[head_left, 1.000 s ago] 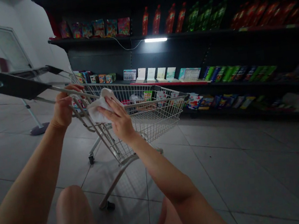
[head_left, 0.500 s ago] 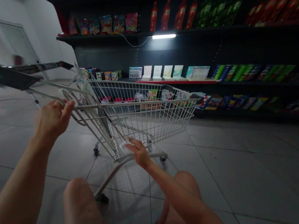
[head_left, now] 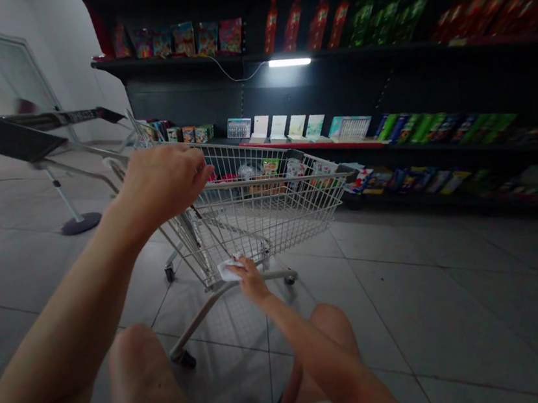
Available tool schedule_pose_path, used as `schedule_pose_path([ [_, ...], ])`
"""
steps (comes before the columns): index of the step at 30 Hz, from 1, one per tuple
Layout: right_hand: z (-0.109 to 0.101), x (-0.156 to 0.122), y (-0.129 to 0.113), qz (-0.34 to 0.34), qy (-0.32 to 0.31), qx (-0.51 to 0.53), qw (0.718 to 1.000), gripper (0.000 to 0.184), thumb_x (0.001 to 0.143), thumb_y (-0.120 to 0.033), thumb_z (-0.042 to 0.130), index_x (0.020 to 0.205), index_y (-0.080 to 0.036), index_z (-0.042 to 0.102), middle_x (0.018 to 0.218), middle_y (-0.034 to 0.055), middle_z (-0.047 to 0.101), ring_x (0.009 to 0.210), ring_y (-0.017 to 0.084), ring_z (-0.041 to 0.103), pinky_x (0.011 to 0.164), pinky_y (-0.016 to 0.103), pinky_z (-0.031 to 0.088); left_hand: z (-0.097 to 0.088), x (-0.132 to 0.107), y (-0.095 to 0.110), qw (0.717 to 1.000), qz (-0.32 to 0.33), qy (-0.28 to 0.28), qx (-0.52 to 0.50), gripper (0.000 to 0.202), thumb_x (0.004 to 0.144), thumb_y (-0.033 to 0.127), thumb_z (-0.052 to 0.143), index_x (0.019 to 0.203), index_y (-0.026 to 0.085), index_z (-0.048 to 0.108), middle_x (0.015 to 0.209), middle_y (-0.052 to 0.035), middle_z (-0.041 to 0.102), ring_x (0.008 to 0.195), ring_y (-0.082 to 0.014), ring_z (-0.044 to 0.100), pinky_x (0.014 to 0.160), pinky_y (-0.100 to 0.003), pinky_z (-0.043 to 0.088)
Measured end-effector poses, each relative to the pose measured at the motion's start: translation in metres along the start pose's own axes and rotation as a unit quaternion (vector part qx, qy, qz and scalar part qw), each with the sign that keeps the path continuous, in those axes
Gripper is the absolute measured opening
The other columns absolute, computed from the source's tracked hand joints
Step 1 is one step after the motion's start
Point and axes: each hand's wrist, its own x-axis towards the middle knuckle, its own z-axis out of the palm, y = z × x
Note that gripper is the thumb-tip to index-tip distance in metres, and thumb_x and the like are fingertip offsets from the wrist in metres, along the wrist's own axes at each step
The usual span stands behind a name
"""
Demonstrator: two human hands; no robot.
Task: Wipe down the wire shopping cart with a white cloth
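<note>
A white wire shopping cart [head_left: 260,209] stands in front of my knees, with its basket reaching forward and right. My left hand [head_left: 161,182] is over the upper rim of the basket, fingers curled, and the rim under it is hidden. It holds nothing that I can see. Low down, my right hand [head_left: 252,281] holds a crumpled white cloth [head_left: 228,270] against the cart's lower frame, where the basket's bottom corner meets the frame.
Black store shelves [head_left: 280,53] hold packets, bottles and cards along the back and right. A black sign on a metal stand [head_left: 1,139] rises at the left, its round base on the tiled floor [head_left: 433,299]. My knees show below.
My left hand has moved from the cart's near end, forward over the basket rim. A second ago, my right hand held the cloth at the upper rim; it has since dropped to the lower frame.
</note>
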Motion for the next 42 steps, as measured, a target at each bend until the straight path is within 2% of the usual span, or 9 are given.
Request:
schedule_pose_path([
  [6, -0.078, 0.088, -0.039, 0.012, 0.112, -0.016, 0.993, 0.05, 0.085, -0.011, 0.042, 0.128, -0.031, 0.055, 0.142, 0.0029, 0.04, 0.132, 0.026, 0.038, 0.109, 0.05, 0.038, 0.056, 0.061, 0.007, 0.986, 0.021, -0.165, -0.004, 0.055, 0.093, 0.049, 0.029, 0.108, 0.014, 0.069, 0.107, -0.0155, 0.068, 0.105, -0.0321, 0.061, 0.089, -0.044, 0.042],
  [10, -0.086, 0.154, -0.051, -0.026, 0.096, -0.064, 0.993, 0.049, 0.09, -0.014, 0.039, 0.132, -0.036, 0.05, 0.144, -0.0026, 0.038, 0.138, 0.027, 0.029, 0.114, 0.051, 0.03, 0.073, 0.057, 0.01, 0.987, 0.04, -0.156, 0.026, 0.054, 0.094, 0.042, 0.026, 0.107, 0.013, 0.07, 0.102, -0.0174, 0.069, 0.1, -0.0325, 0.063, 0.083, -0.042, 0.045],
  [13, -0.058, 0.137, -0.035, -0.004, 0.032, -0.055, 0.998, 0.04, 0.092, -0.017, 0.041, 0.125, -0.034, 0.057, 0.136, -0.0012, 0.048, 0.133, 0.024, 0.035, 0.116, 0.045, 0.028, 0.075, 0.051, 0.008, 0.99, 0.044, -0.132, 0.031, 0.061, 0.095, 0.045, 0.02, 0.108, 0.012, 0.07, 0.099, -0.0178, 0.07, 0.099, -0.0325, 0.064, 0.083, -0.043, 0.046],
  [20, -0.026, 0.016, -0.002, 0.095, -0.094, 0.03, 0.991, 0.042, 0.084, -0.009, 0.04, 0.112, -0.028, 0.066, 0.113, 0.0028, 0.061, 0.11, 0.017, 0.053, 0.102, 0.04, 0.045, 0.08, 0.052, -0.005, 0.987, 0.028, -0.151, 0.041, 0.074, 0.094, 0.052, 0.009, 0.106, 0.013, 0.071, 0.1, -0.0166, 0.069, 0.098, -0.0323, 0.063, 0.083, -0.045, 0.046],
  [23, -0.043, 0.037, -0.007, 0.099, -0.056, 0.041, 0.993, 0.042, 0.078, -0.007, 0.041, 0.107, -0.022, 0.068, 0.111, 0.0069, 0.059, 0.108, 0.019, 0.054, 0.102, 0.04, 0.045, 0.081, 0.052, -0.007, 0.987, 0.023, -0.157, 0.041, 0.073, 0.094, 0.053, 0.01, 0.105, 0.014, 0.071, 0.098, -0.0166, 0.07, 0.097, -0.0312, 0.064, 0.083, -0.044, 0.046],
  [28, -0.119, 0.149, -0.037, 0.087, 0.15, 0.015, 0.985, 0.053, 0.083, -0.011, 0.036, 0.13, -0.027, 0.052, 0.132, 0.0064, 0.045, 0.129, 0.027, 0.039, 0.105, 0.048, 0.038, 0.079, 0.049, -0.007, 0.987, 0.026, -0.155, 0.024, 0.069, 0.091, 0.061, 0.019, 0.102, 0.019, 0.072, 0.098, -0.014, 0.071, 0.097, -0.0284, 0.063, 0.086, -0.04, 0.044],
  [32, -0.168, 0.235, -0.051, 0.059, -0.087, 0.028, 0.994, 0.041, 0.081, -0.016, 0.043, 0.117, -0.02, 0.061, 0.107, 0.0054, 0.059, 0.108, 0.022, 0.053, 0.094, 0.04, 0.044, 0.076, 0.045, -0.003, 0.989, 0.029, -0.139, 0.028, 0.066, 0.091, 0.06, 0.022, 0.101, 0.018, 0.072, 0.093, -0.0142, 0.072, 0.091, -0.0279, 0.065, 0.081, -0.038, 0.045],
  [35, -0.181, 0.276, -0.049, 0.1, -0.314, 0.077, 0.941, 0.026, 0.076, -0.021, 0.052, 0.096, -0.015, 0.067, 0.082, 0.0016, 0.061, 0.079, 0.015, 0.057, 0.08, 0.031, 0.048, 0.073, 0.041, 0.0, 0.991, 0.037, -0.128, 0.031, 0.065, 0.092, 0.056, 0.022, 0.105, 0.016, 0.071, 0.09, -0.0156, 0.072, 0.089, -0.0298, 0.065, 0.077, -0.039, 0.045],
  [42, -0.174, 0.308, -0.051, 0.29, -0.467, 0.146, 0.823, 0.024, 0.074, -0.025, 0.061, 0.094, -0.013, 0.067, 0.073, 0.0027, 0.064, 0.068, 0.016, 0.061, 0.067, 0.031, 0.052, 0.061, 0.03, 0.008, 0.992, 0.054, -0.111, 0.025, 0.063, 0.094, 0.054, 0.024, 0.102, 0.012, 0.071, 0.094, -0.0179, 0.071, 0.091, -0.0319, 0.066, 0.076, -0.04, 0.045],
])
